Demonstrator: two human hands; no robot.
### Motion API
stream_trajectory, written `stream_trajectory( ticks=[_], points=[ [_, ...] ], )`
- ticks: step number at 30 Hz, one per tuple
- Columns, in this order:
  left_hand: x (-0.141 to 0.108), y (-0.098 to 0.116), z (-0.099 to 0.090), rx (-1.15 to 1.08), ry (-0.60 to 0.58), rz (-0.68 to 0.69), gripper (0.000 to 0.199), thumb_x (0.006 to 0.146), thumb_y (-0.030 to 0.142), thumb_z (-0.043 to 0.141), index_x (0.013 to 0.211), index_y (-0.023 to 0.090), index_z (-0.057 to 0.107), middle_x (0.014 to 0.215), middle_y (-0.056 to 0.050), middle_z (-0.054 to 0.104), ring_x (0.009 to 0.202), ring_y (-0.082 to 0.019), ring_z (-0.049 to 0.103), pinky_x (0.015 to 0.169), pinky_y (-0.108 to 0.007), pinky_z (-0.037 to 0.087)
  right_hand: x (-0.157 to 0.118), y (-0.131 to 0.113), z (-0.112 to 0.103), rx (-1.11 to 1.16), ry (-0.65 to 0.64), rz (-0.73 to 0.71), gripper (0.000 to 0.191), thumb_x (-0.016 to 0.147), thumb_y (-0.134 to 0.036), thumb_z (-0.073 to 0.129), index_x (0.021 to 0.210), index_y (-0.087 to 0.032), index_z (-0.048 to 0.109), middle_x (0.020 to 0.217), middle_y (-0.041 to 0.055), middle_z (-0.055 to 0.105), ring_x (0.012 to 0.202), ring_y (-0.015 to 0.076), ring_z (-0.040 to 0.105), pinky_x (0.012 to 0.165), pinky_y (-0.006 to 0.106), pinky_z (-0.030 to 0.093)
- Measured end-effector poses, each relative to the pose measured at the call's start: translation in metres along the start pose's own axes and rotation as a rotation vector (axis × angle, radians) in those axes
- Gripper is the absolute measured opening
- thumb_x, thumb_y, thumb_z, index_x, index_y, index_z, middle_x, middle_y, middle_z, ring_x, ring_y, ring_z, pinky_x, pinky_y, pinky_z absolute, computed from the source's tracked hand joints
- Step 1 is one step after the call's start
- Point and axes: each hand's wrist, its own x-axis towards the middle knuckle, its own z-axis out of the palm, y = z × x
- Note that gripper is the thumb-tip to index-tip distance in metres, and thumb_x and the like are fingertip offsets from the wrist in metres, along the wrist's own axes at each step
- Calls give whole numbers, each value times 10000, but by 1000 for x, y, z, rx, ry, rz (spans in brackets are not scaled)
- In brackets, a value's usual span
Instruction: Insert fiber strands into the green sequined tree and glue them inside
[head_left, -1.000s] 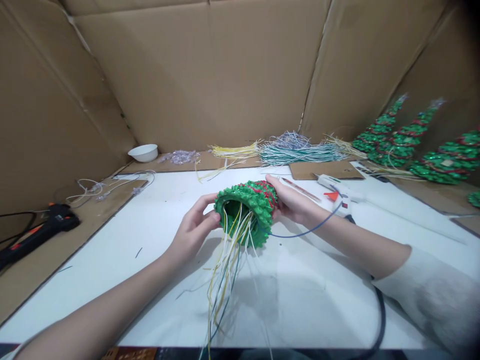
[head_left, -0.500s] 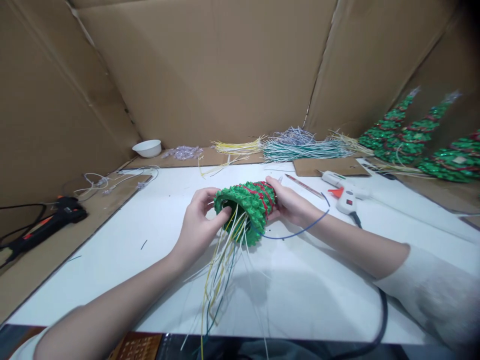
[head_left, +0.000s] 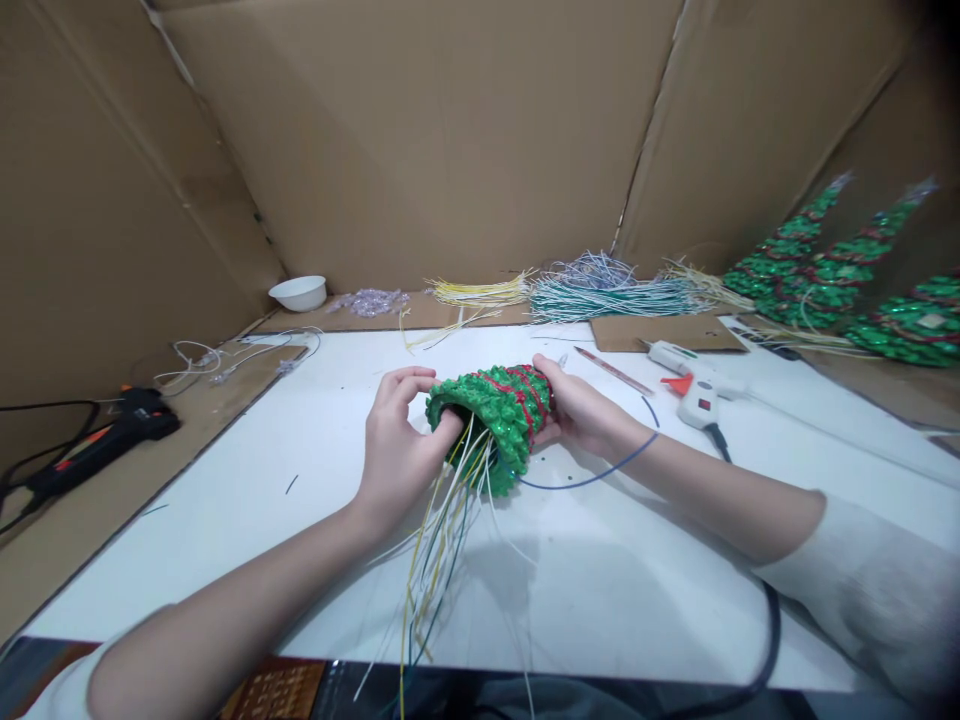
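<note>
A small green artificial Christmas tree (head_left: 499, 405) with red trim lies sideways above the white table, its hollow base turned toward me. My left hand (head_left: 405, 435) grips the base rim, with the thumb inside the opening. Around the narrower far end my right hand (head_left: 574, 405) is closed; the tree's tip is hidden by it. White, yellow and green wires (head_left: 450, 540) spill out of the hollow base and hang down over the table's front edge. A blue wire (head_left: 600, 475) curves out to the right past my right wrist.
A white glue gun (head_left: 694, 380) and a pencil (head_left: 611, 370) lie on the right. Wire bundles (head_left: 615, 300) and a white bowl (head_left: 298, 293) line the back. A black glue gun (head_left: 105, 445) rests at left. Finished-looking trees (head_left: 825, 265) stand at right. Cardboard walls surround the table.
Both hands keep their hold on the tree, which has barely moved. My left fingers have shifted slightly on the rim, and the view has shifted a little.
</note>
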Motion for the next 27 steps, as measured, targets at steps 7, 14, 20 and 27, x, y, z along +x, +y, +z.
stream_trajectory(
  ticks=[7, 14, 20, 27],
  points=[
    [-3, 4, 0, 25, 34, 4, 80, 720, 150, 600, 795, 178, 608, 1000, -52, 595, 981, -202, 558, 875, -367, 435, -4, -1, 3, 12, 12, -1, 461, 848, -570, 365, 807, -158, 568, 517, 45, 585, 444, 160, 561, 422, 287, 501],
    [-3, 2, 1, 18, 25, 26, 81, 732, 137, 586, 803, 177, 592, 1030, -60, 584, 1015, -204, 546, 903, -367, 421, -2, 0, 2, 23, 9, -11, 447, 839, -576, 378, 776, -167, 547, 491, 23, 560, 417, 148, 542, 411, 284, 496],
    [-5, 1, 1, 21, -18, 34, 168, 699, 123, 599, 853, 181, 563, 1091, -76, 546, 1078, -214, 516, 942, -384, 402, -3, 0, 2, 46, 3, -39, 421, 851, -542, 391, 783, -155, 543, 513, 15, 558, 407, 135, 528, 430, 298, 506],
    [-3, 1, 4, 47, 19, 5, 128, 695, 104, 596, 796, 174, 559, 1063, -81, 553, 1061, -201, 521, 925, -349, 407, -1, 3, 2, 40, 12, -41, 458, 825, -576, 408, 818, -146, 564, 594, 57, 591, 496, 182, 582, 450, 328, 519]
  ],
)
